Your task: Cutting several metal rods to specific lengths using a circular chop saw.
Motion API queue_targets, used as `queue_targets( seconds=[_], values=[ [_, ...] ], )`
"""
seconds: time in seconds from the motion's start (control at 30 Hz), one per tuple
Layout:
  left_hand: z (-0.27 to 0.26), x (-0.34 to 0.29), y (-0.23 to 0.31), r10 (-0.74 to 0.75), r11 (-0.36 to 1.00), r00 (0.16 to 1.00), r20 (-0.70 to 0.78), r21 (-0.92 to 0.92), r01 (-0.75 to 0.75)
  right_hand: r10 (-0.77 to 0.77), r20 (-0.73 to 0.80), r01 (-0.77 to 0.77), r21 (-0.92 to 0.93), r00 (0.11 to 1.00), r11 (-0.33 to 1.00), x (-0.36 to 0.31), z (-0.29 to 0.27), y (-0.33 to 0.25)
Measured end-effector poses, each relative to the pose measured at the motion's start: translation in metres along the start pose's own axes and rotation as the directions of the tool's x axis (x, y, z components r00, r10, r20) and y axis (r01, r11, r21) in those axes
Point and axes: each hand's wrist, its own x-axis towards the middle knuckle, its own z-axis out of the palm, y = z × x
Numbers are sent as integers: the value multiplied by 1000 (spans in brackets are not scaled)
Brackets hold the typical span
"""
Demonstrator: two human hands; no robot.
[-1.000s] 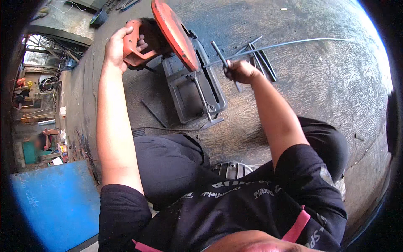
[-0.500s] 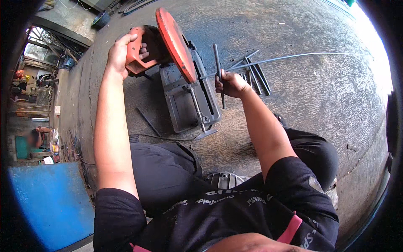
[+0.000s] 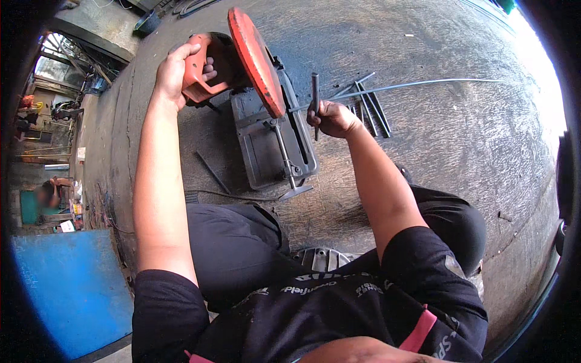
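Left grip: wrapped round handle of chop saw, likely for steadiness; right grip: clenched on metal rod, right of chop saw.

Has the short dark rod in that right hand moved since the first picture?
Yes. Judged against the machine's grey base, the short dark rod has swung: its lower end has gone left, closer to the base's edge.

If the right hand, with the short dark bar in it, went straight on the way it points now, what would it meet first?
The right hand points leftward, so probably the red round guard, near its lower end; depth is unclear from this view.
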Motion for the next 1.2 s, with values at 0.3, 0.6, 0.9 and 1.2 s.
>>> queue_targets(
  seconds=[0.3,0.6,0.9,1.2],
  values=[
    [-2,0,0,23,1000,1000,9,5,-23,-48,98,44,41,994,998,7,12,-12],
    [-1,-3,1,18,999,1000,-9,33,-17,-158,-543,-513,-836,825,195,1,-1,-66],
    [-11,14,6,-9,999,1000,6,53,9,-135,-567,-580,-765,813,-280,-5,9,-71],
    [1,1,6,-17,999,1000,2,51,16,-100,-606,-600,-727,789,-333,12,11,-72]
  ],
)
